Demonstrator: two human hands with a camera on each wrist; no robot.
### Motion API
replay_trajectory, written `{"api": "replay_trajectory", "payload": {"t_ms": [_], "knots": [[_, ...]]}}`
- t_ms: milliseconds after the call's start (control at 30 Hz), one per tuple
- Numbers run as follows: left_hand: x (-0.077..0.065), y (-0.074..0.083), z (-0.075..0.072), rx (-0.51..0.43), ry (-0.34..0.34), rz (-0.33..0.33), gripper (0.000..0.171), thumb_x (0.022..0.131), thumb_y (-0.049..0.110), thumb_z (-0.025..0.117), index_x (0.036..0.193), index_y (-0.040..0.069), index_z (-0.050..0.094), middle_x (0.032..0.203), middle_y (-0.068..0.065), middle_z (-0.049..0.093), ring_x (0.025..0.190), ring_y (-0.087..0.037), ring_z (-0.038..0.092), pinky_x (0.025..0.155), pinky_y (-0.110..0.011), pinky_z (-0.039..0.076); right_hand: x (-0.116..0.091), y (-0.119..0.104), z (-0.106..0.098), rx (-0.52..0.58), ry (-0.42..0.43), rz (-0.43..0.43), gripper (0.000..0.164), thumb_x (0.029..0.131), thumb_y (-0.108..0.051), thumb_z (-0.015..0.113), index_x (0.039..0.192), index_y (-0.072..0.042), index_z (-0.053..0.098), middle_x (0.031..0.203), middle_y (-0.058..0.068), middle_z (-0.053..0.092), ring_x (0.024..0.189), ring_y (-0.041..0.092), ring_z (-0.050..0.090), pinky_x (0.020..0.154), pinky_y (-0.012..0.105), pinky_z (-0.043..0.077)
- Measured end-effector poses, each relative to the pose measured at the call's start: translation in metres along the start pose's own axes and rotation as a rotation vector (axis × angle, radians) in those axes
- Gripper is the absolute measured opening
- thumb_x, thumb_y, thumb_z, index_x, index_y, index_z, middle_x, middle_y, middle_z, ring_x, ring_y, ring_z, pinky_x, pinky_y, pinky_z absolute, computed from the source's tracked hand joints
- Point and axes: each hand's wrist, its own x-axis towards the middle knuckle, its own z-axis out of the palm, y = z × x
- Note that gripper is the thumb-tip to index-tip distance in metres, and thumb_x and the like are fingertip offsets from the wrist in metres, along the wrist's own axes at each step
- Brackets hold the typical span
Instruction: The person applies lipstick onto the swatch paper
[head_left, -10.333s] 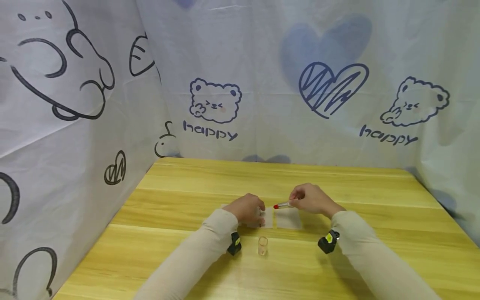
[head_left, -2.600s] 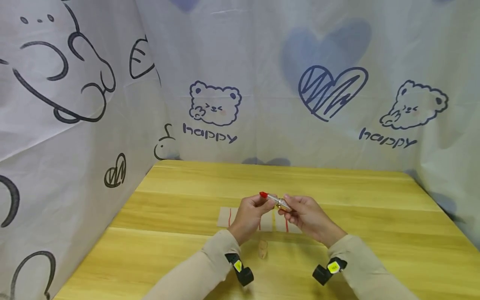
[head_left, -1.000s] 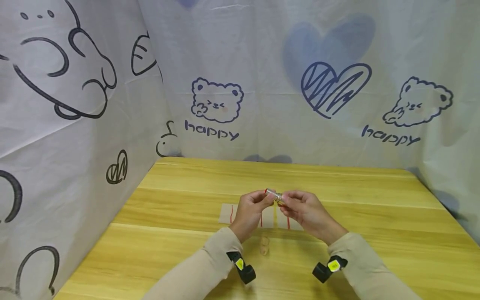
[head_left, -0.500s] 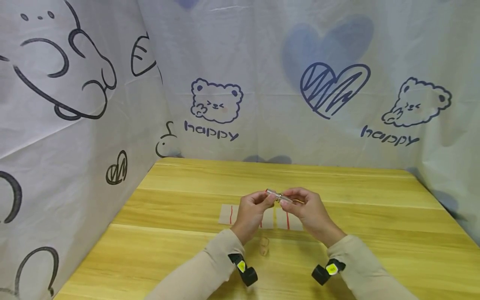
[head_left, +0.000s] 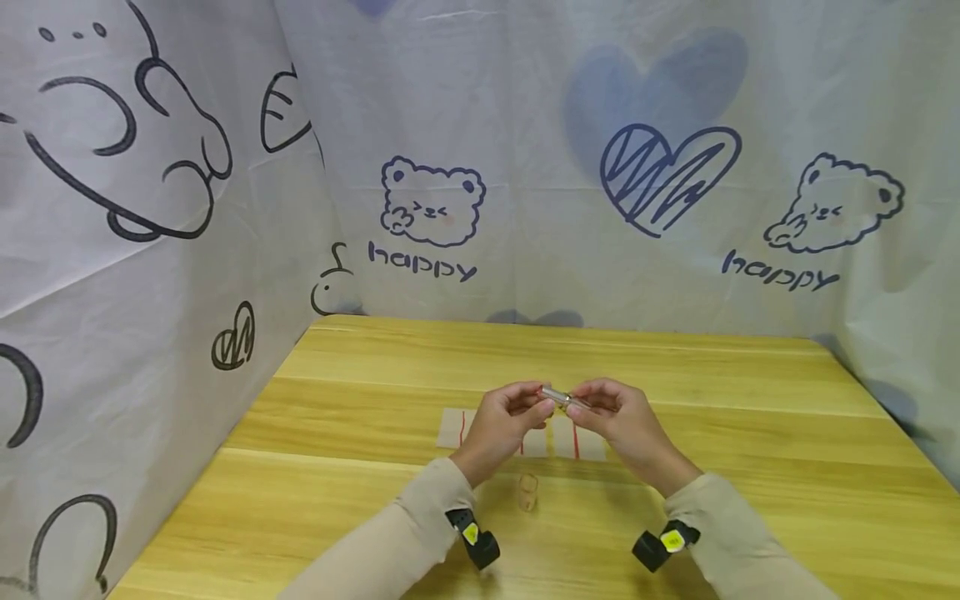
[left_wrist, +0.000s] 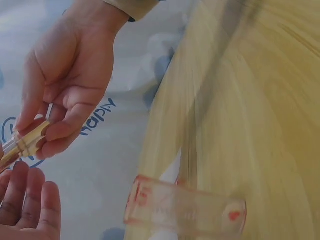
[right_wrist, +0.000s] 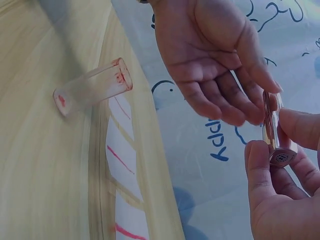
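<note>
Both hands meet over the middle of the table around a lipstick (head_left: 561, 397) with a silvery tube, held slantwise. My left hand (head_left: 498, 425) pinches its upper end between thumb and fingers; a trace of red shows at that tip. My right hand (head_left: 633, 429) grips the base, and the base's round label faces the camera in the right wrist view, where the lipstick (right_wrist: 272, 131) is seen lengthwise. Nearer me, below the hands, a clear cap (head_left: 528, 492) stands upright. Red smears mark the inside of this cap (right_wrist: 95, 87) in the right wrist view.
Behind the cap lie three pale paper pieces in a row: the left paper (head_left: 450, 427), the middle paper (head_left: 536, 443) and the right paper (head_left: 590, 443). Each bears a red line. The wooden table (head_left: 337, 500) ends at a printed white cloth wall (head_left: 540, 208).
Earlier the left hand rested on the papers while the right held the lipstick over them; red lines appeared on them. Both hands then took the lipstick, and its red bullet sank into the tube.
</note>
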Motion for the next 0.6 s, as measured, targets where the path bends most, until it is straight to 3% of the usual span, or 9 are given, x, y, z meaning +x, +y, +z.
{"api": "replay_trajectory", "payload": {"t_ms": [167, 300, 400, 533, 600], "knots": [[-0.006, -0.001, -0.007, 0.102, -0.046, -0.017, 0.034, 0.096, 0.013, 0.063, 0.125, -0.003, 0.06, 0.106, -0.012, 0.066, 0.095, -0.023, 0.065, 0.081, -0.03, 0.054, -0.003, 0.003, -0.006, -0.023, -0.004, 0.013, 0.032, 0.092, -0.004, 0.067, 0.115, 0.014, 0.053, 0.1, 0.011, 0.063, 0.091, 0.015, 0.064, 0.083, 0.031, 0.054], [-0.01, -0.005, -0.013, 0.198, -0.103, -0.031, 0.031, 0.097, 0.014, 0.062, 0.122, -0.002, 0.062, 0.105, -0.013, 0.067, 0.093, -0.033, 0.063, 0.079, -0.043, 0.054, -0.005, 0.009, -0.01, -0.039, -0.003, 0.02, 0.033, 0.092, -0.006, 0.067, 0.115, 0.013, 0.054, 0.101, 0.012, 0.063, 0.094, 0.017, 0.064, 0.084, 0.031, 0.054], [-0.014, -0.009, -0.018, 0.235, -0.146, -0.06, 0.03, 0.097, 0.013, 0.061, 0.123, -0.001, 0.063, 0.109, -0.016, 0.066, 0.094, -0.032, 0.062, 0.08, -0.05, 0.052, -0.007, 0.012, -0.012, -0.039, 0.001, 0.042, 0.032, 0.091, -0.007, 0.068, 0.114, 0.012, 0.054, 0.101, 0.012, 0.064, 0.095, 0.018, 0.065, 0.084, 0.033, 0.054], [-0.018, -0.013, -0.026, 0.239, -0.189, -0.078, 0.031, 0.096, 0.005, 0.06, 0.126, -0.004, 0.06, 0.114, -0.022, 0.064, 0.098, -0.025, 0.064, 0.084, -0.038, 0.054, -0.01, 0.015, -0.013, -0.045, 0.001, 0.074, 0.033, 0.091, -0.009, 0.069, 0.114, 0.01, 0.055, 0.1, 0.011, 0.064, 0.093, 0.017, 0.064, 0.084, 0.034, 0.054], [-0.019, -0.015, -0.029, 0.24, -0.209, -0.076, 0.031, 0.095, -0.003, 0.057, 0.126, -0.006, 0.059, 0.114, -0.024, 0.063, 0.1, -0.029, 0.064, 0.084, -0.033, 0.054, -0.012, 0.016, -0.014, -0.045, -0.003, 0.078, 0.033, 0.091, -0.009, 0.068, 0.114, 0.011, 0.054, 0.098, 0.01, 0.063, 0.092, 0.016, 0.064, 0.083, 0.033, 0.054]]}}
